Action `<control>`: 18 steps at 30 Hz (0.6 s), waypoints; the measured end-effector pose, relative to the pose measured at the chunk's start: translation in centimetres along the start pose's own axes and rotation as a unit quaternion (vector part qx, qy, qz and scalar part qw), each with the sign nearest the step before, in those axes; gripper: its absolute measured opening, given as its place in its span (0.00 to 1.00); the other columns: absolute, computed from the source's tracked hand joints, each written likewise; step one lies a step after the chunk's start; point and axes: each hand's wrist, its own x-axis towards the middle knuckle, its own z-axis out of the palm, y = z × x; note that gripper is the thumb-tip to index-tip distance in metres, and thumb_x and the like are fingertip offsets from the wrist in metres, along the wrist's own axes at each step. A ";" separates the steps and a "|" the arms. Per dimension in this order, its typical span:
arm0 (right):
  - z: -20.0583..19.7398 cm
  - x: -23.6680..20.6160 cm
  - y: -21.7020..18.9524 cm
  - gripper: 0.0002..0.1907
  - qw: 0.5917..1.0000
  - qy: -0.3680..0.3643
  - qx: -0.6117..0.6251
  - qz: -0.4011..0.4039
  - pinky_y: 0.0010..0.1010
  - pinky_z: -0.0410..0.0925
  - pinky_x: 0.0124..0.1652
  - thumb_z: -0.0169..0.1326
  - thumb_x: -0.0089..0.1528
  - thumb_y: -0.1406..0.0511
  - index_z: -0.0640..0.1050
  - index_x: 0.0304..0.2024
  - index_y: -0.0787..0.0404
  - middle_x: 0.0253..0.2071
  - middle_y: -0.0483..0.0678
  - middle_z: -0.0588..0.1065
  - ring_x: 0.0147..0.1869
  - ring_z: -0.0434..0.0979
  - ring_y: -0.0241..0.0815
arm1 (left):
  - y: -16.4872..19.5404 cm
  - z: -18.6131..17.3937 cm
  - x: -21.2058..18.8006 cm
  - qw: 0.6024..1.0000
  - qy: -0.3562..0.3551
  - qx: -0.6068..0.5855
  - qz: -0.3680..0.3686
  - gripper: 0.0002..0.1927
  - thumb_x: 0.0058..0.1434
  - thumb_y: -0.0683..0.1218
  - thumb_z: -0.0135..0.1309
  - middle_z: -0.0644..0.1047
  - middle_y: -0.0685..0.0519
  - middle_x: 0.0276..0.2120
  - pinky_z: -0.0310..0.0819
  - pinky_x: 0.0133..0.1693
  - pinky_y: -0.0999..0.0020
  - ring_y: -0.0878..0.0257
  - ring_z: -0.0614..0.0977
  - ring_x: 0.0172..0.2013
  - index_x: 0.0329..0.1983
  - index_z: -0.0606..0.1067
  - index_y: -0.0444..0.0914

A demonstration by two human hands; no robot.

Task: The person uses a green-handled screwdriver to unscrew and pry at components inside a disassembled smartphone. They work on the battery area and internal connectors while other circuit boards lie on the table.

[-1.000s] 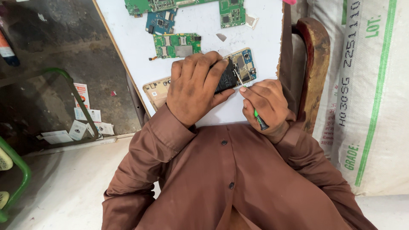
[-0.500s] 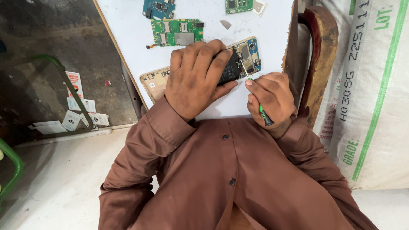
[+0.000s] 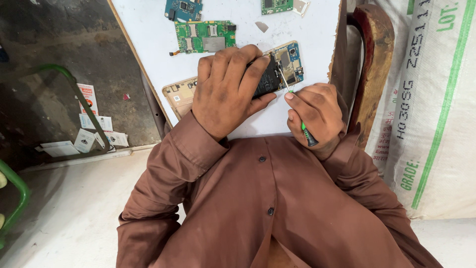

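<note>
An opened phone [image 3: 281,67] is pinned to the white desk [image 3: 148,44] under the left hand [image 3: 225,92], while a green screwdriver [image 3: 297,111] is grasped in the right hand's [image 3: 317,116] grip at four o'clock of it.

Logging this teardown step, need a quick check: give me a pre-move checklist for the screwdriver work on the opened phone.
1. Left hand pins the opened phone flat on the white board: ok.
2. Right hand grips the green screwdriver: ok.
3. Tip seated on a screw: cannot tell, too small.
4. Loose green circuit board lies apart from the phone: ok.
5. Gold back cover overhangs the board's edge: not ok.
</note>
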 end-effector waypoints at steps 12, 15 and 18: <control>0.4 0.2 -0.1 0.10 1.000 0.011 -0.002 -0.003 0.44 0.68 0.47 0.56 0.66 0.73 0.78 0.50 0.70 0.39 0.53 0.75 0.42 0.75 0.51 | 0.2 0.2 -0.2 1.000 0.000 0.006 0.002 0.35 0.59 0.58 0.72 0.70 0.54 0.58 0.61 0.56 0.56 0.55 0.71 0.57 0.63 0.72 0.39; 0.5 0.3 -0.2 0.10 1.000 0.018 -0.001 -0.006 0.43 0.68 0.46 0.56 0.65 0.73 0.78 0.49 0.71 0.38 0.53 0.75 0.42 0.75 0.51 | 0.2 0.2 -0.2 1.000 0.003 0.001 0.001 0.35 0.59 0.58 0.72 0.70 0.54 0.59 0.61 0.57 0.56 0.55 0.71 0.58 0.63 0.72 0.39; 0.5 0.1 -0.1 0.10 1.000 0.019 0.004 -0.004 0.43 0.68 0.46 0.56 0.65 0.74 0.78 0.49 0.71 0.38 0.53 0.75 0.41 0.75 0.52 | 0.3 0.5 -0.3 1.000 0.000 0.003 0.001 0.35 0.58 0.58 0.72 0.70 0.54 0.59 0.61 0.56 0.55 0.55 0.71 0.58 0.62 0.72 0.39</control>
